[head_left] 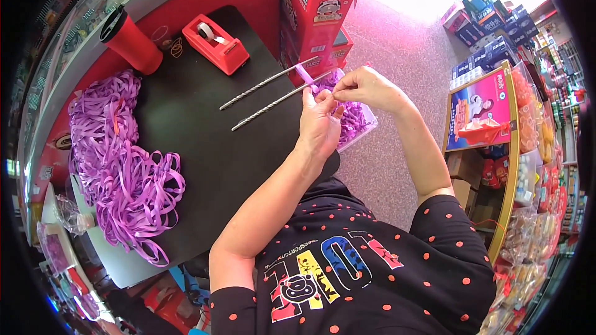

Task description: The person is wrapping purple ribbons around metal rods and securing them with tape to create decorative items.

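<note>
1. The left hand (320,125) pinches a purple ribbon (305,76) at the near ends of two twisted metal rods (268,95).
2. The right hand (366,87) pinches the same ribbon, touching the left fingertips.
3. The rods lie on the black table (205,149), side by side (slanting).
4. A clear box (363,125) of purple bits sits under the hands.
5. A big ribbon pile (118,161) lies far left, beside a red cup (131,41) and a red tape holder (216,43).
</note>
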The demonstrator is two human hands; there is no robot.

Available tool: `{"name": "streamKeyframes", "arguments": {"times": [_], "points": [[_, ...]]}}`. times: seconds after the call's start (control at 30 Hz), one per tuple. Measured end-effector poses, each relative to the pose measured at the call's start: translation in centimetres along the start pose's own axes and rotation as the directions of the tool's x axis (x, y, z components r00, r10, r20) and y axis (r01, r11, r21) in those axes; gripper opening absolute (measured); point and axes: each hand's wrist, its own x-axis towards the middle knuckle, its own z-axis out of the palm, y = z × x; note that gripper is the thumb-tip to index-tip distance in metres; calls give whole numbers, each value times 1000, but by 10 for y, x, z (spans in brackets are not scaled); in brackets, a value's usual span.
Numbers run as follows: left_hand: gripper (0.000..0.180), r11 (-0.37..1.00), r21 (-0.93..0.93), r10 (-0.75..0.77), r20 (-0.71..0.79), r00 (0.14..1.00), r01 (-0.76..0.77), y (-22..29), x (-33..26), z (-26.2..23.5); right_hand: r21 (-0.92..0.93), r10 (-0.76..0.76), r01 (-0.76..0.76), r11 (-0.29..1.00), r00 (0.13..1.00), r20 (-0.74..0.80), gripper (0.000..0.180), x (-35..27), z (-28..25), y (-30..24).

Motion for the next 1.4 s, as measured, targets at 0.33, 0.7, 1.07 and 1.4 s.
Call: {"name": "streamKeyframes", "arguments": {"times": [0.33, 0.7, 1.07, 1.4], "points": [[39, 998, 62, 3, -84, 996, 3, 1, -2, 3, 610, 154, -4, 793, 969, -194, 29, -18, 26, 22], [68, 998, 10, -60, -89, 994, 61, 1, -3, 4, 336, 45, 32, 941, 974, -220, 16, -16, 18, 40], [79, 996, -40, -80, -76, 994, 77, 3, -6, 5, 35, -179, 176, 984, 945, 275, 26, 79, -14, -11], [82, 995, -48, -95, -96, 991, 90, 4, -8, 9, -285, -75, 152, 946, 962, 262, 30, 92, -8, -18]]}}
